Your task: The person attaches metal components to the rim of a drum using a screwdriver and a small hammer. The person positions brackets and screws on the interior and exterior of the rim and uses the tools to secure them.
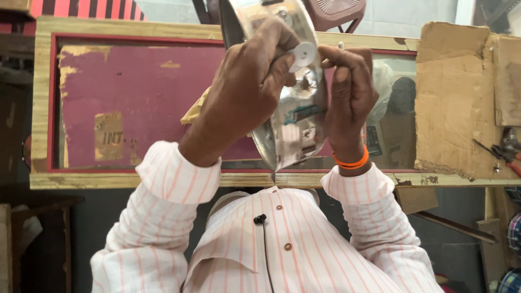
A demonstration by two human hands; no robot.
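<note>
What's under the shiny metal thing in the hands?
Below the shiny metal piece held by both hands, left hand and right hand, lies a glass-topped counter with a maroon board inside. The metal and hands hide whatever sits directly beneath.

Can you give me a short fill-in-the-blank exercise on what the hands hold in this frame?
1. Both hands hold a shiny ____ pan above the wooden counter.
2. The left hand pinches a small round white ____ against the pan.
3. An ____ band circles the wrist of the right hand.
4. Pliers with red handles lie at the counter's far ____ end.

Missing words: metal; disc; orange; right
</note>
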